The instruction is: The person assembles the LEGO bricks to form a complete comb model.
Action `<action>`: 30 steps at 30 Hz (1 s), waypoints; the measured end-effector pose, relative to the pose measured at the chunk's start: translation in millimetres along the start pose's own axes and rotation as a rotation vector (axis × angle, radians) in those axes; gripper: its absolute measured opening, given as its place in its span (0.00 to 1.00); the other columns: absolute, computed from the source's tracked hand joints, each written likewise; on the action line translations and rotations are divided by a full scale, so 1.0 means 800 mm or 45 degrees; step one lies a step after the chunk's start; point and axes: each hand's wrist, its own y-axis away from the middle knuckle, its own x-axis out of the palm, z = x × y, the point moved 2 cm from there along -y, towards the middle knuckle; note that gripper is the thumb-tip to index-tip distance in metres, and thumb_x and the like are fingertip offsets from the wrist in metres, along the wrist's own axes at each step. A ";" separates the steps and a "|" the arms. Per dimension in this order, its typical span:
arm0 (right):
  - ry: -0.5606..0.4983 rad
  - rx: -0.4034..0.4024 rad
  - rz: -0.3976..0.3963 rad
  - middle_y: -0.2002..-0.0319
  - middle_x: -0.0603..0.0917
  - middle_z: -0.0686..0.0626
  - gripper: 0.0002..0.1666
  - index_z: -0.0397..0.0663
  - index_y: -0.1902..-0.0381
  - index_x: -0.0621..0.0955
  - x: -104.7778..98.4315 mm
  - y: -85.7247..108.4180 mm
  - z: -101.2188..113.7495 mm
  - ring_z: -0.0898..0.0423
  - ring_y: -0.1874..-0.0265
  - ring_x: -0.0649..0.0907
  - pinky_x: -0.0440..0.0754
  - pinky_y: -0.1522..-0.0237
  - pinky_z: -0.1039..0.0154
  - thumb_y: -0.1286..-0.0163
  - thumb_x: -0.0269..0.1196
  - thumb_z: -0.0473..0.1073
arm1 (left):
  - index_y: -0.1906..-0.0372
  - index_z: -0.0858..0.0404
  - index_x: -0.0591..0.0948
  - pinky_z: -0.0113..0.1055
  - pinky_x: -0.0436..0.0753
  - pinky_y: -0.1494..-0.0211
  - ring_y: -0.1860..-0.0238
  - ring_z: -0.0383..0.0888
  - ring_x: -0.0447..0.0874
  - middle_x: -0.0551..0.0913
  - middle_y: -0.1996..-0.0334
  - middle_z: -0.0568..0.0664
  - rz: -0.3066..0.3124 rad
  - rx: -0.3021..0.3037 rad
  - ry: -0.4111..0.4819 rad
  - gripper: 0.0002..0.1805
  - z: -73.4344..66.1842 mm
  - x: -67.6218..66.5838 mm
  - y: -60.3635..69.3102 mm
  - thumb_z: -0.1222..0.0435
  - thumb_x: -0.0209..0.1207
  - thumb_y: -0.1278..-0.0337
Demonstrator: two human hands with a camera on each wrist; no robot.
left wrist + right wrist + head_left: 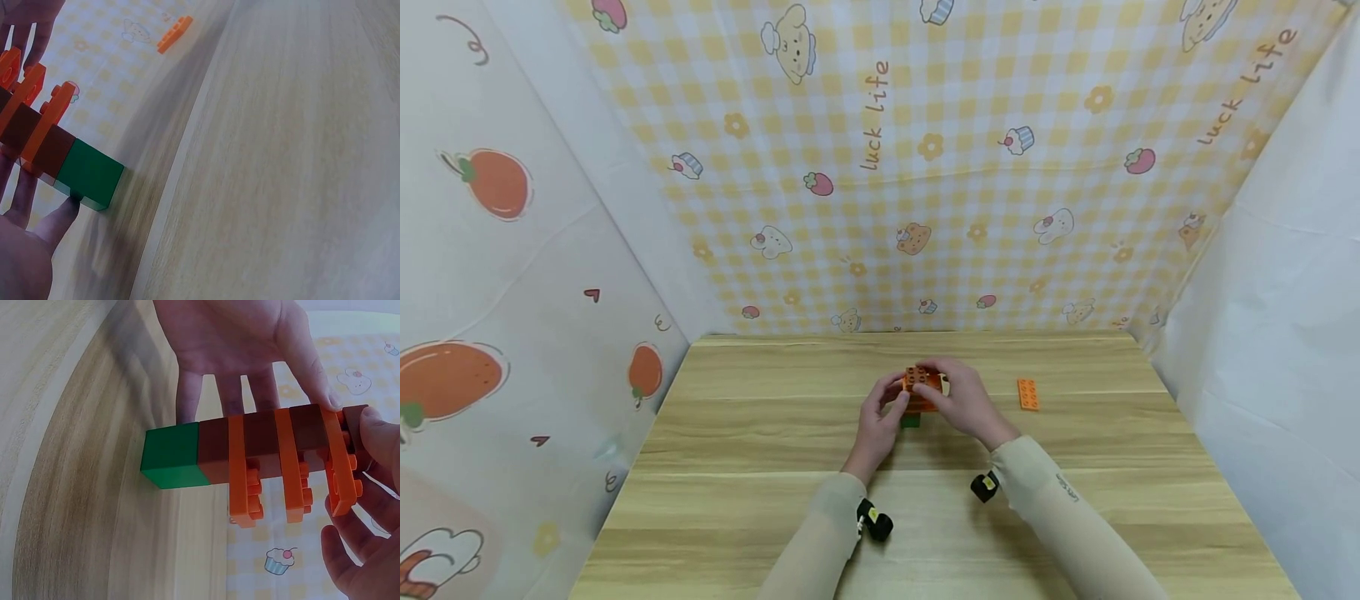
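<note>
A stack of toy building bricks stands between the two hands. Its green block is at the bottom; above it, brown bricks alternate with orange plates that jut out to one side. The left hand holds the stack from the left, with a finger against the green block in the left wrist view. At the upper end, the right hand grips the top brown brick, its thumb on it in the right wrist view. Whether the top brick is fully seated I cannot tell.
A loose orange plate lies on the wooden table, right of the hands. Behind the table hangs a yellow checked cloth, with white sheets at both sides. Each wrist carries a small black camera.
</note>
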 end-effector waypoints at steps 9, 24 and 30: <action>0.046 -0.031 -0.017 0.46 0.88 0.43 0.21 0.40 0.40 0.84 0.001 0.000 -0.001 0.46 0.48 0.86 0.85 0.47 0.46 0.27 0.71 0.43 | 0.30 0.64 0.76 0.60 0.75 0.33 0.39 0.59 0.81 0.83 0.40 0.63 -0.009 -0.026 -0.031 0.20 0.038 0.001 -0.006 0.69 0.55 0.21; 0.105 -0.165 -0.054 0.48 0.89 0.43 0.20 0.39 0.42 0.84 0.003 -0.001 -0.003 0.45 0.48 0.87 0.85 0.46 0.45 0.29 0.72 0.41 | 0.31 0.55 0.78 0.54 0.77 0.33 0.40 0.52 0.82 0.84 0.41 0.55 0.011 0.009 -0.047 0.20 0.042 -0.003 -0.006 0.66 0.57 0.21; 0.135 -0.214 -0.044 0.51 0.89 0.44 0.21 0.38 0.43 0.85 0.001 -0.001 0.001 0.45 0.51 0.87 0.84 0.47 0.44 0.30 0.72 0.41 | 0.31 0.63 0.77 0.55 0.77 0.34 0.41 0.57 0.82 0.84 0.42 0.61 -0.029 -0.008 -0.098 0.19 0.041 0.000 -0.006 0.70 0.56 0.22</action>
